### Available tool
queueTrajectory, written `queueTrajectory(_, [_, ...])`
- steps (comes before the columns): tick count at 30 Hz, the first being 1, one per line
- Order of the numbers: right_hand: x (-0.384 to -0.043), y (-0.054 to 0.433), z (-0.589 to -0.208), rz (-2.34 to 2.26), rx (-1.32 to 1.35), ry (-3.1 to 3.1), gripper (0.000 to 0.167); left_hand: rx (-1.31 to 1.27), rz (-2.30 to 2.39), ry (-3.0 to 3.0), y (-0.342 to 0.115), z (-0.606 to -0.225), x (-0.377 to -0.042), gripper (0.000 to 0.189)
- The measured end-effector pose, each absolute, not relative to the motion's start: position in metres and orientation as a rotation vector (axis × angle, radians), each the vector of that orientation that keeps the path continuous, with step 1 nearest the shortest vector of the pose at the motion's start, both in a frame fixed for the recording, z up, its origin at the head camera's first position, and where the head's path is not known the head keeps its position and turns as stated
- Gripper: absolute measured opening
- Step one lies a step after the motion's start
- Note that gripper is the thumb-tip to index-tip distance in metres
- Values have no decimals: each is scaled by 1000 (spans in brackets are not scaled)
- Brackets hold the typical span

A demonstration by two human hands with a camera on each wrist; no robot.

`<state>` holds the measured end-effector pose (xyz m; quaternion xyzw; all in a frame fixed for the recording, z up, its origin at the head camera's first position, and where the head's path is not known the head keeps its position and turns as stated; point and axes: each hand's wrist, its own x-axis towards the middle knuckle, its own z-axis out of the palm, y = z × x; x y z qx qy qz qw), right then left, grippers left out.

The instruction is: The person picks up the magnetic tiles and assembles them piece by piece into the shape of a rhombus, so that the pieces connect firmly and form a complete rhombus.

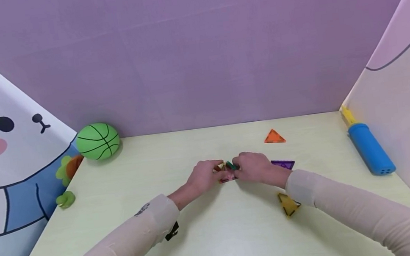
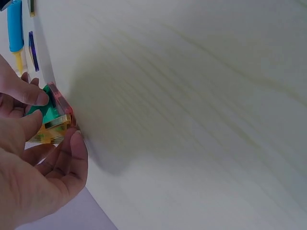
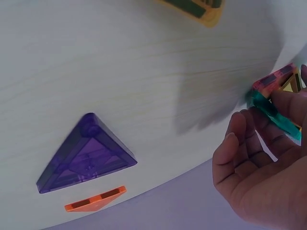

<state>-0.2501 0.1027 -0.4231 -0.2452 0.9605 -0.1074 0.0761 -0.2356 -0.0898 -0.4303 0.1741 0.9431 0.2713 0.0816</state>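
Observation:
At the middle of the table, both hands hold a small cluster of translucent magnetic tiles. My left hand pinches the yellow magnetic tile between thumb and fingers, seen closer in the left wrist view. From the other side, my right hand grips the green magnetic tile. A red magnetic tile sits against these two, low on the side facing me. The tiles lean together at angles, and the fingers partly hide them.
An orange triangle tile, a purple triangle tile and another yellow triangle tile lie to the right. A green ball and small green toy are at left. A blue pump lies by the right wall.

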Motion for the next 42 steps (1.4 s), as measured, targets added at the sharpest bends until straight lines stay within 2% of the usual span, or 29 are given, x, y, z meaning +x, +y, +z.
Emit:
queueTrajectory(8, [-250, 104, -424, -299, -771, 2900, 19, 544, 797, 2772, -92, -426, -238, 46])
queueTrajectory(13, [-251, 106, -424, -284, -823, 2908, 14, 743, 655, 2773, -100, -425, -247, 56])
queueTrajectory(16, [-251, 106, -424, -284, -841, 2916, 12, 852, 554, 2776, -102, -425, -250, 56])
queueTrajectory(22, [-252, 106, -424, -328, -851, 2918, 11, 863, 551, 2829, -102, -428, -248, 54])
queueTrajectory(28, [-255, 108, -425, -338, -840, 2919, 14, 897, 632, 2808, -103, -431, -248, 44])
queueTrajectory(34, [-254, 107, -425, -338, -827, 2912, 17, 966, 507, 2751, -106, -437, -254, 52])
queueTrajectory(42, [-253, 115, -415, -350, -787, 2899, 25, 1049, 376, 2829, -109, -442, -259, 50])
